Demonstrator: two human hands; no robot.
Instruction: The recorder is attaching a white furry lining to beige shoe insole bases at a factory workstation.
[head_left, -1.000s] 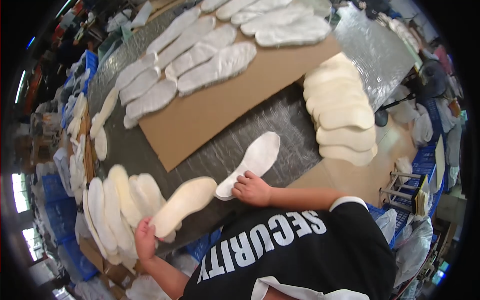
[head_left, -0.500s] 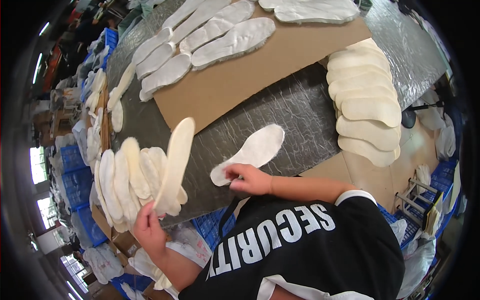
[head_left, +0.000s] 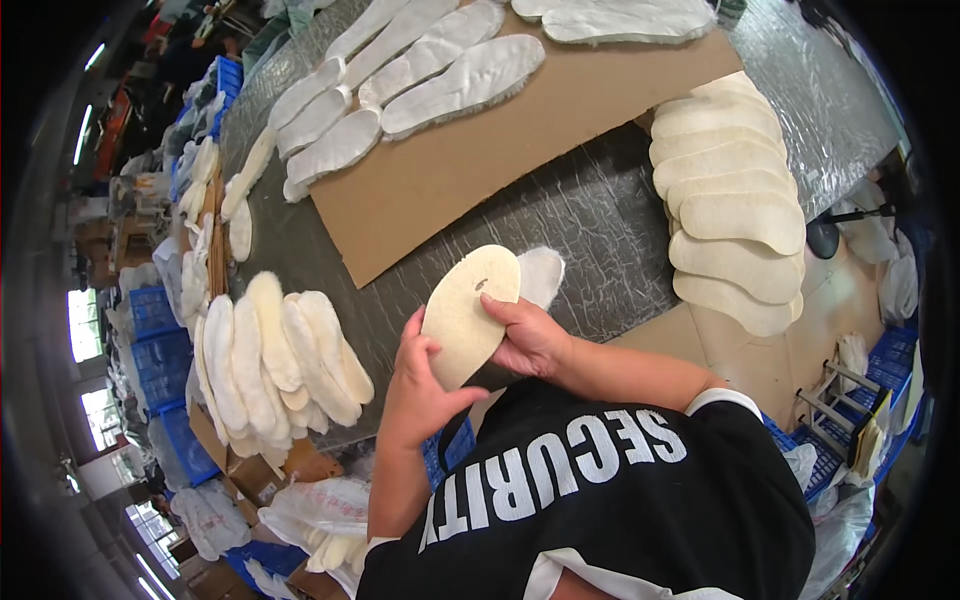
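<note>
A cream insole (head_left: 462, 318) is raised in front of me, its smooth face with a small dark mark turned up. My right hand (head_left: 532, 338) grips its right edge, thumb on top and fingers underneath. Along the left edge lie the fingers of my left hand (head_left: 418, 385), cradling the insole with the thumb stretched out below it. Behind it, partly hidden, a white fleecy insole (head_left: 543, 275) rests on the dark table. To the left is a pile of cream fleecy insoles (head_left: 265, 365).
A brown cardboard sheet (head_left: 430, 200) lies across the table (head_left: 600, 240), with several silvery-white insoles (head_left: 465, 85) on and beside it. Overlapping cream insoles (head_left: 745, 215) form a row at the right. Blue crates (head_left: 160, 360) stand at left; a small metal ladder (head_left: 835, 405) is at lower right.
My left hand has brought the cream insole from the pile to the middle and turned it. My right hand has left the white insole on the table and taken hold of the cream one.
</note>
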